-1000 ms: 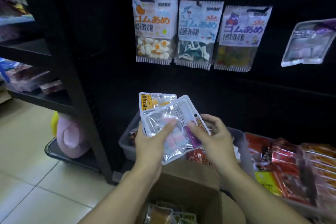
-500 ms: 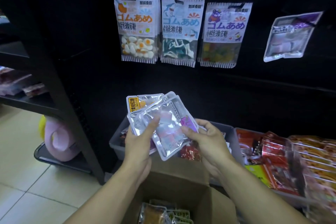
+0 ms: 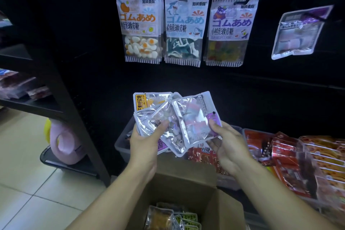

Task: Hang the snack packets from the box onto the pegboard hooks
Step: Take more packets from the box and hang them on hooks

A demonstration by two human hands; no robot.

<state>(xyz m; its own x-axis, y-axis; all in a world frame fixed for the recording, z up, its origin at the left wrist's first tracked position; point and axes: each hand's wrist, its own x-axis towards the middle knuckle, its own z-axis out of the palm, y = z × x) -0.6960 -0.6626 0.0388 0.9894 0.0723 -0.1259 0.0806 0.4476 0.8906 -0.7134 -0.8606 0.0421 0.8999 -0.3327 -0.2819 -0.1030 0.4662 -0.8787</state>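
Note:
My left hand point(image 3: 144, 144) grips a fanned stack of silvery snack packets point(image 3: 158, 115), thumb across the front one. My right hand point(image 3: 226, 147) pinches the rightmost packet point(image 3: 194, 117), a clear-fronted one with a purple corner and a hang hole, and holds it partly apart from the stack. An open cardboard box point(image 3: 188, 179) sits below my arms with more packets point(image 3: 168, 218) inside. On the black pegboard point(image 3: 261, 84) above, three gummy packets point(image 3: 183, 31) hang side by side, and a purple-topped packet point(image 3: 298, 32) hangs tilted at the right.
Grey bins point(image 3: 121, 145) below the pegboard hold red snack packs point(image 3: 291, 157). A black shelf unit point(image 3: 61, 87) stands at the left, with a pink bottle point(image 3: 65, 144) on its lowest shelf. Tiled floor point(image 3: 28, 183) lies at the lower left.
My right hand has slid the front packet to the right, fanning it away from the stack in my left hand. The view has shifted slightly, so the hanging packets sit further left.

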